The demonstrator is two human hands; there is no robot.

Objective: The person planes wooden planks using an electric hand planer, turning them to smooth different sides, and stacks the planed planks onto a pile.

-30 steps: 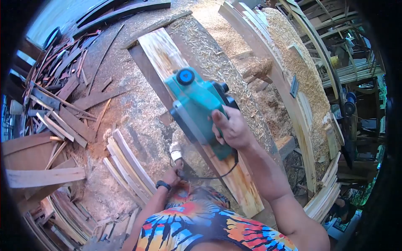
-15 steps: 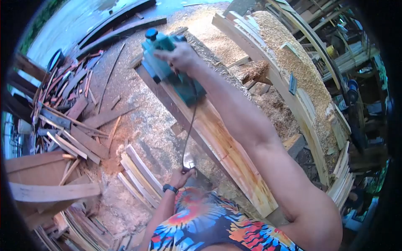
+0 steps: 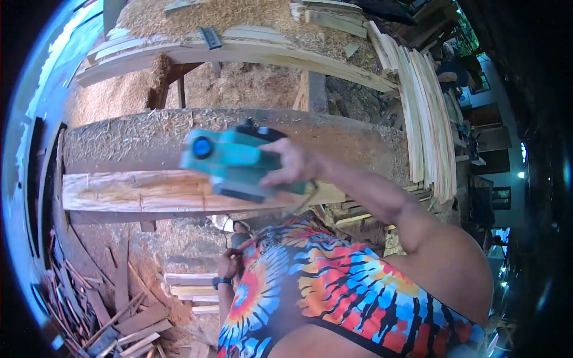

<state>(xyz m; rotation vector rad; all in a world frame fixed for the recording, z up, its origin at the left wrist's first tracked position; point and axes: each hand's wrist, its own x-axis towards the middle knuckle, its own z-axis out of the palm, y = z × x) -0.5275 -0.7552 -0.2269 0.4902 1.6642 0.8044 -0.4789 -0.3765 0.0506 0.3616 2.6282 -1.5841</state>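
A teal power planer is in my right hand, whose fingers wrap round its rear handle. The planer is over the light wooden board, tilted and slightly blurred; whether it touches the board I cannot tell. The board lies along the near side of a dark bench strewn with shavings. Low beside my body, next to the patterned shirt, my left hand is closed near the thin dark cord. A dark watch is on the left wrist.
Beyond the bench runs a long curved beam with a small metal piece on it. Stacked light planks stand at the right. Scrap wood covers the lower left. A person is at the upper right.
The view has turned, so the board now runs across it. From the board's far end, the planer in my right hand has come back toward its middle. My left hand stays low by my body.
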